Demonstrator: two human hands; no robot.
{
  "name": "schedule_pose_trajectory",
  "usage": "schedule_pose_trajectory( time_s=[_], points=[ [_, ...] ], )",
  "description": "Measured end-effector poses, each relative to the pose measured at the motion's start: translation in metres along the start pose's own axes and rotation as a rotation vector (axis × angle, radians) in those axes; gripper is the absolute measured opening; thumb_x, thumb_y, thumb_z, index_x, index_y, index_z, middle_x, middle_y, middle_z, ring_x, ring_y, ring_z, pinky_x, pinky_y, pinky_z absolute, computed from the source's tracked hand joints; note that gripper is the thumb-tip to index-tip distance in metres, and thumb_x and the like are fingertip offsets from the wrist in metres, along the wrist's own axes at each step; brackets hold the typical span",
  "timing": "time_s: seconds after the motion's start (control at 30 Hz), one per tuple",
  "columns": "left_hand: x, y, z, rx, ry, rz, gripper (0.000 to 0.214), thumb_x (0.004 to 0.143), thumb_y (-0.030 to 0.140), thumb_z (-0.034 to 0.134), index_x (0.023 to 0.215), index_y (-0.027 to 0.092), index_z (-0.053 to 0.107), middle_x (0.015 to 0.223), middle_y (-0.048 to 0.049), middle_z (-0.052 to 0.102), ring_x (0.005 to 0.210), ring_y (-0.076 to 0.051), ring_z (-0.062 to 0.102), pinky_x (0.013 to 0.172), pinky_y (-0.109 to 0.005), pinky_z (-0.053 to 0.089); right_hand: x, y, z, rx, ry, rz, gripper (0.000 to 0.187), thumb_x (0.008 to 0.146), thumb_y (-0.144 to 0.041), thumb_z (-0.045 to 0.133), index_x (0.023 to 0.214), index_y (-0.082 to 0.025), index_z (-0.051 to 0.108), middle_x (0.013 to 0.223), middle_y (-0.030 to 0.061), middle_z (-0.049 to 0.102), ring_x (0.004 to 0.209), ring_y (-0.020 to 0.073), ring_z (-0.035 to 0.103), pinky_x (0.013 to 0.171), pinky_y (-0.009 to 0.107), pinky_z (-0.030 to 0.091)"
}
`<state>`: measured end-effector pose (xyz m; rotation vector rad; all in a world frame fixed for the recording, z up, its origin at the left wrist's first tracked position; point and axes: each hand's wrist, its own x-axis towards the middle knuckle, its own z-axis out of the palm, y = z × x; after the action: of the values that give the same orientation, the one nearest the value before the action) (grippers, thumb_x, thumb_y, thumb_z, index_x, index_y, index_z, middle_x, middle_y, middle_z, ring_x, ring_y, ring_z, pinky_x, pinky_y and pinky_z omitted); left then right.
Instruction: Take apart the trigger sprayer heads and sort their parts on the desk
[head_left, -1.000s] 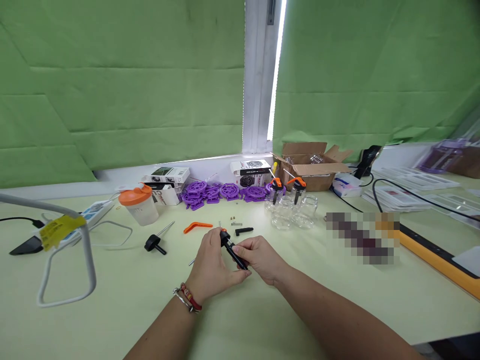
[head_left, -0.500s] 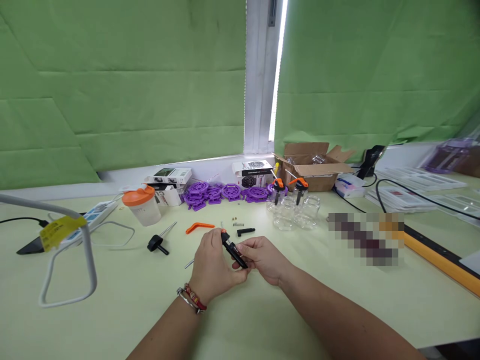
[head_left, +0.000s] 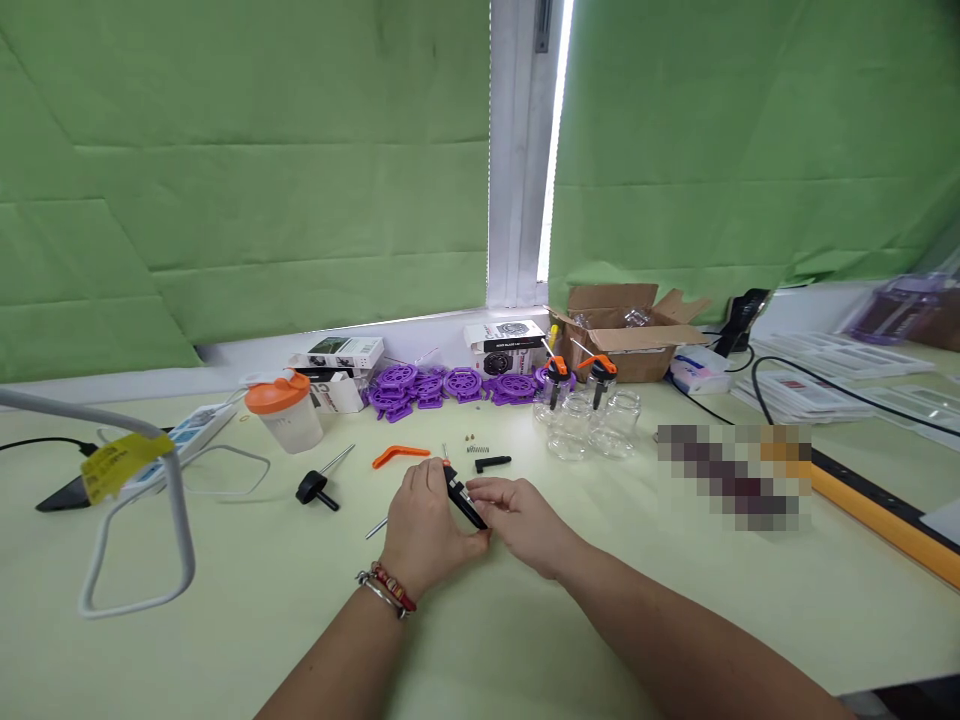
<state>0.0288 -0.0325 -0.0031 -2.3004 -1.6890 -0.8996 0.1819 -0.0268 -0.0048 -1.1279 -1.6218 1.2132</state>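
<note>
While it slants, the black part (head_left: 466, 503) lies between both hands (head_left: 424, 515) (head_left: 525, 525).

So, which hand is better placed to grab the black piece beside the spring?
Right hand, probably: it's nearer the black piece, while the left hand wraps around the black assembly.

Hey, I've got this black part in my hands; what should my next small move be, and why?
I'd probably press lightly on the black part with your right hand, since its fingers are at the part's side and your left hand supports it. The spring and small black piece lie loose on the table, so they can probably wait.
</note>
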Motion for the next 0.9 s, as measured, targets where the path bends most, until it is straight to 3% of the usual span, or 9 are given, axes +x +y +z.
schedule_pose_trajectory(
  time_s=[0.2, 0.33, 0.5, 0.6, 0.67, 0.73, 0.9],
  points=[
    [0.001, -0.004, 0.001, 0.019, -0.021, -0.015, 0.063, 0.051, 0.039, 0.064, 0.104, 0.012, 0.046, 0.095, -0.0132, 0.056, 0.092, -0.03, 0.054, 0.08, -0.042, 0.048, -0.001, 0.007, 0.001, -0.229, 0.019, -0.113, 0.032, 0.076, -0.018, 0.054, 0.104, -0.02, 0.07, 0.129, 0.0093, 0.055, 0.12, 0.0243, 0.048, 0.101, 0.041, 0.038],
    [0.0, -0.005, 0.002, 0.029, -0.011, -0.024, 0.061, 0.052, 0.04, 0.063, 0.104, 0.013, 0.046, 0.095, -0.0126, 0.056, 0.092, -0.03, 0.054, 0.08, -0.042, 0.048, -0.002, 0.007, 0.0, -0.324, 0.038, -0.224, 0.032, 0.078, -0.017, 0.051, 0.103, -0.022, 0.071, 0.125, 0.0086, 0.058, 0.118, 0.0239, 0.049, 0.099, 0.042, 0.039],
    [0.0, -0.005, 0.002, 0.012, 0.002, -0.029, 0.063, 0.051, 0.039, 0.064, 0.105, 0.015, 0.046, 0.096, -0.0121, 0.057, 0.093, -0.031, 0.055, 0.079, -0.043, 0.048, 0.0, 0.006, -0.001, -0.332, 0.019, -0.265, 0.027, 0.077, -0.019, 0.053, 0.093, -0.023, 0.074, 0.122, 0.0071, 0.06, 0.114, 0.0241, 0.051, 0.096, 0.04, 0.04],
    [0.001, -0.004, 0.001, 0.0, -0.009, -0.039, 0.064, 0.049, 0.044, 0.067, 0.104, 0.016, 0.047, 0.094, -0.0116, 0.057, 0.092, -0.032, 0.055, 0.078, -0.044, 0.048, 0.007, 0.011, 0.001, -0.178, 0.114, -0.108, 0.024, 0.077, -0.026, 0.055, 0.093, -0.02, 0.073, 0.108, 0.0078, 0.065, 0.099, 0.0221, 0.057, 0.085, 0.035, 0.044],
    [0.002, -0.003, 0.001, -0.005, -0.028, -0.046, 0.065, 0.049, 0.044, 0.067, 0.104, 0.015, 0.048, 0.094, -0.0122, 0.057, 0.092, -0.032, 0.055, 0.078, -0.043, 0.048, 0.011, 0.015, 0.005, -0.028, 0.079, 0.053, 0.026, 0.078, -0.034, 0.055, 0.083, -0.016, 0.072, 0.083, 0.0065, 0.068, 0.076, 0.0181, 0.059, 0.068, 0.03, 0.045],
    [0.002, -0.002, 0.001, -0.008, -0.041, -0.05, 0.066, 0.049, 0.043, 0.067, 0.105, 0.014, 0.048, 0.095, -0.0128, 0.058, 0.093, -0.032, 0.055, 0.079, -0.043, 0.048, 0.013, 0.017, 0.009, 0.137, -0.002, 0.168, 0.03, 0.076, -0.04, 0.056, 0.072, -0.013, 0.07, 0.062, 0.0022, 0.061, 0.059, 0.0131, 0.051, 0.057, 0.026, 0.04],
    [0.001, -0.002, 0.003, -0.01, -0.048, -0.052, 0.069, 0.049, 0.043, 0.068, 0.107, 0.014, 0.047, 0.097, -0.013, 0.057, 0.095, -0.031, 0.055, 0.081, -0.042, 0.048, 0.012, 0.018, 0.015, 0.335, 0.057, 0.21, 0.026, 0.061, -0.038, 0.071, 0.069, -0.013, 0.067, 0.06, -0.0009, 0.057, 0.056, 0.0094, 0.045, 0.052, 0.023, 0.036]
  ],
)
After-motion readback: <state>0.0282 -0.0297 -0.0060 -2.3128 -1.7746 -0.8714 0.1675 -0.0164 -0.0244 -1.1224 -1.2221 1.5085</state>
